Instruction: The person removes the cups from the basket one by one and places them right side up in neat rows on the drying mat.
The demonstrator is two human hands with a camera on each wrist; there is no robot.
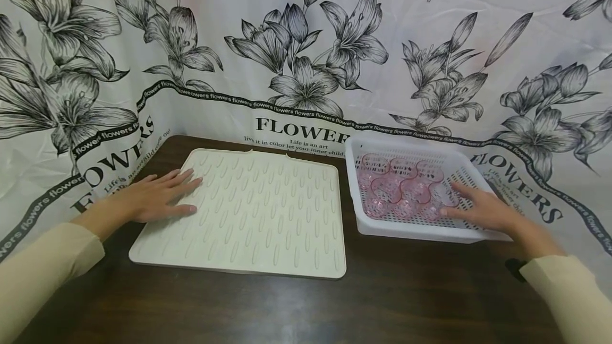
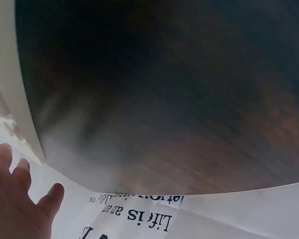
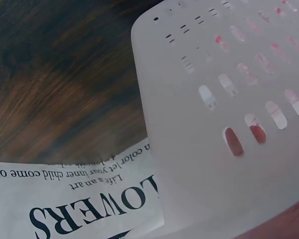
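Note:
My left hand [image 1: 160, 195] lies over the left edge of a cream drying mat [image 1: 268, 211] with raised oval ridges, fingers straight and spread. In the left wrist view the fingers of the left hand [image 2: 22, 199] show at the lower left, beside the mat's edge. Several clear pink cups [image 1: 401, 187] with scalloped-looking rims stand grouped in a white slotted plastic basket [image 1: 421, 232]. My right hand [image 1: 485, 208] reaches over the basket's right side, thumb and fingers apart near the rightmost cup; whether they touch it I cannot tell. The right wrist view shows mostly the basket's slotted wall [image 3: 189, 149].
Both items stand on a dark brown wooden table [image 1: 296, 307], the basket to the right of the mat. A white curtain [image 1: 306, 41] printed with black flowers and lettering hangs behind and along the sides. A small dark object [image 1: 515, 268] lies by the right sleeve.

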